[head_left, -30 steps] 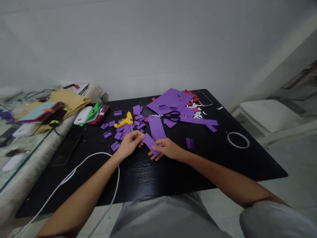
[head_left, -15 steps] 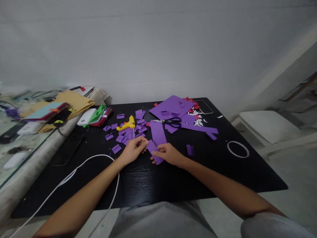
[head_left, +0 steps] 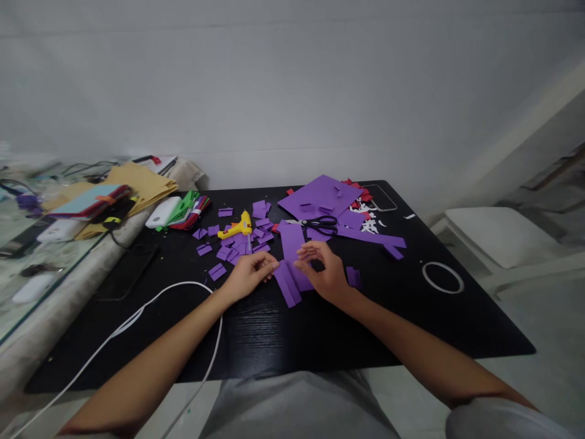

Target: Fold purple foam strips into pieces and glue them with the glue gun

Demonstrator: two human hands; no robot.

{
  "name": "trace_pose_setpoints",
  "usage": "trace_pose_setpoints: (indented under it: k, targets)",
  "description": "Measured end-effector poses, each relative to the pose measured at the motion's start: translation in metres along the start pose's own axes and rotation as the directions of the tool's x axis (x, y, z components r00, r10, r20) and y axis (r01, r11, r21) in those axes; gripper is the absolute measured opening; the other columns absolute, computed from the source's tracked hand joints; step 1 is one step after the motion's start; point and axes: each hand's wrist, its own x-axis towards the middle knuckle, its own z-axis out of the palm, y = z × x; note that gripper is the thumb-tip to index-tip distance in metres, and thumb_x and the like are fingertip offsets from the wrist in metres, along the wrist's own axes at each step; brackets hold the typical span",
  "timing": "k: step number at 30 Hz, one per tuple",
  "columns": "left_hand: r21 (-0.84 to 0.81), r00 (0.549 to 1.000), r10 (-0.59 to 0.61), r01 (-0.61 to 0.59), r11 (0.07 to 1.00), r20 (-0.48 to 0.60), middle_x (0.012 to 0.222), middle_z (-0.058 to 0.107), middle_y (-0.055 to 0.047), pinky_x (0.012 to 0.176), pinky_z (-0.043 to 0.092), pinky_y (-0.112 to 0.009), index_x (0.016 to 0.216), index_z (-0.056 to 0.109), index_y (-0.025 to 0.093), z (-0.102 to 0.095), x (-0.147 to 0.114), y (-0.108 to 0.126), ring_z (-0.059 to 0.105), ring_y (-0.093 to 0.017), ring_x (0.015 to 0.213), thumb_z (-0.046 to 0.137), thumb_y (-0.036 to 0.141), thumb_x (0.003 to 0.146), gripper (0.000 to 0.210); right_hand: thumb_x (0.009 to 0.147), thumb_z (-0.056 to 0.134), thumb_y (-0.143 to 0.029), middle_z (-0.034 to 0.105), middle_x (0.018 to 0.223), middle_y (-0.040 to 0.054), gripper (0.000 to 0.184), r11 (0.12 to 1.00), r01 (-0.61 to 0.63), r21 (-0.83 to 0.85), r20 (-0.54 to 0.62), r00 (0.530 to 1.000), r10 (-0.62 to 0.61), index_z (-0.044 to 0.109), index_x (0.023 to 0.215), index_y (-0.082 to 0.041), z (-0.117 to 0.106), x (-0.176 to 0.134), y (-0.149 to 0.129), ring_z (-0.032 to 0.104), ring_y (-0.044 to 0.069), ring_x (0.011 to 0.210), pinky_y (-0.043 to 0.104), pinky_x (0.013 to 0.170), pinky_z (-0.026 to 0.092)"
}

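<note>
My left hand [head_left: 251,275] pinches the upper end of a short purple paper strip [head_left: 287,284], which has a crease running along its length. To its right, my right hand [head_left: 323,268] is off that strip, fingers curved and apart, holding nothing. Under and beyond the hands lies a wider purple paper band [head_left: 295,241]. Black-handled scissors [head_left: 320,224] rest across its far end. Many small folded purple pieces [head_left: 235,247] are scattered left of the band, around a yellow glue gun [head_left: 237,227].
A large purple sheet [head_left: 320,194] lies at the back, near red and white scraps [head_left: 369,225]. A tape-like ring [head_left: 442,278] sits on the right of the black table [head_left: 388,323]. A white cable [head_left: 171,285] loops across the left side, near a dark phone [head_left: 130,271].
My right hand has let go of the purple strip and lifted up and away to the right, opening. My left hand keeps hold of the strip, whose crease now shows.
</note>
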Motion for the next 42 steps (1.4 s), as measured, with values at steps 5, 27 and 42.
trace_pose_setpoints:
  k: [5, 27, 42]
  targets:
    - [0.092, 0.997, 0.036, -0.043, 0.995, 0.073, 0.070, 0.068, -0.001, 0.058, 0.049, -0.025, 0.088, 0.070, 0.018, 0.003, -0.002, 0.000, 0.063, -0.015, 0.059, 0.066, 0.048, 0.090, 0.031, 0.068, 0.083, -0.064, 0.058, 0.068, -0.0006, 0.048, 0.920, -0.217, 0.325, 0.321, 0.941, 0.109, 0.063, 0.077, -0.022, -0.004, 0.000, -0.003, 0.054, 0.015, 0.064, 0.031, 0.070, 0.051]
    - [0.256, 0.984, 0.066, -0.108, 0.961, 0.166, 0.071, 0.066, 0.002, 0.061, 0.046, -0.025, 0.091, 0.068, 0.017, 0.002, 0.000, -0.006, 0.061, -0.014, 0.063, 0.060, 0.045, 0.095, 0.029, 0.080, 0.085, -0.035, 0.061, 0.078, -0.0007, 0.031, 0.289, -0.754, 0.590, 0.807, 0.556, -0.197, 0.060, 0.074, -0.017, -0.001, -0.004, 0.018, 0.062, 0.014, 0.073, 0.028, 0.067, 0.052]
    - [0.262, 0.982, 0.062, -0.107, 0.959, 0.176, 0.070, 0.067, 0.001, 0.062, 0.046, -0.025, 0.091, 0.067, 0.017, 0.001, 0.000, 0.000, 0.062, -0.014, 0.063, 0.058, 0.039, 0.096, 0.025, 0.078, 0.086, -0.040, 0.064, 0.071, 0.0004, 0.033, 0.609, -0.603, 0.515, 0.694, 0.710, 0.116, 0.070, 0.075, -0.011, 0.004, 0.002, 0.008, 0.058, 0.008, 0.065, 0.021, 0.065, 0.045]
